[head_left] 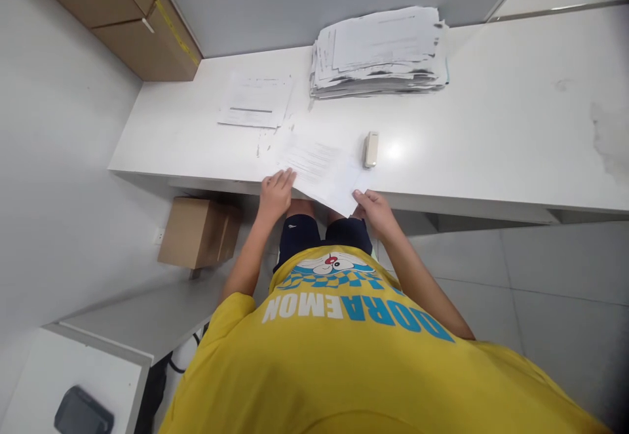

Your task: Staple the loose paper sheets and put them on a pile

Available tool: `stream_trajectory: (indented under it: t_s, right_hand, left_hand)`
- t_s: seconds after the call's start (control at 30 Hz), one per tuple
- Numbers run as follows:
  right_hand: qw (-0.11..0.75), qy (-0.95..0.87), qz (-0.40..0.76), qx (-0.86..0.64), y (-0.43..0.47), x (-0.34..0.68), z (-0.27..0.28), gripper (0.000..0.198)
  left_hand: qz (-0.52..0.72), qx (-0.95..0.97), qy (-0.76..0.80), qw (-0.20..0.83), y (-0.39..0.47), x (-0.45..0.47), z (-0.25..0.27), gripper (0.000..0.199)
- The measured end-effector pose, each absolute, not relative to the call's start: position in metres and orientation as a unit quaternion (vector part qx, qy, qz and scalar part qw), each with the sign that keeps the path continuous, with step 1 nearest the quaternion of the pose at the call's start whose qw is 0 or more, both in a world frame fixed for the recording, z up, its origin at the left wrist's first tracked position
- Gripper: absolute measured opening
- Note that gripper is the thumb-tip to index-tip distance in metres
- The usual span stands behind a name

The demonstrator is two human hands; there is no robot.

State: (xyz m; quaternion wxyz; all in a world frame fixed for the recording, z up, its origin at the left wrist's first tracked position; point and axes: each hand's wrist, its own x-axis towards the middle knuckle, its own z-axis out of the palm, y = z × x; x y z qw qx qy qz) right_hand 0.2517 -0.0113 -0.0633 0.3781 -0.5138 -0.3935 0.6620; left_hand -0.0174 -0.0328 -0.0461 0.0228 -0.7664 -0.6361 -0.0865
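Printed sheets of paper (319,170) lie at the table's front edge, their near right corner jutting out over it. My left hand (278,193) holds the left corner, fingers together on top and thumb hidden. At the right edge, my right hand (374,210) pinches the paper with its thumb on top. Just beyond the right hand, a small beige stapler (371,149) rests on the table. How many sheets I hold cannot be made out.
A thick, uneven stack of papers (381,54) stands at the back of the white table (515,113). A few printed sheets (258,101) lie to the left. Cardboard boxes (147,47) sit back left, another box (189,234) below. A dark handheld device (83,413) lies bottom left.
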Motion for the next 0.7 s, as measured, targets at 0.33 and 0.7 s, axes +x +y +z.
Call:
stream_trajectory:
  t_s: [0.33,0.7]
  right_hand:
    - [0.359,-0.435,0.581,-0.586,-0.001,0.323,-0.066,0.055]
    - [0.339,-0.401,0.623,-0.58,0.0,0.339,-0.063,0.049]
  left_hand:
    - [-0.154,-0.657,-0.731,0.102,-0.031,-0.024,-0.054,0.044]
    - [-0.063,-0.892,-0.446,-0.032,-0.044,0.032,-0.044,0.082]
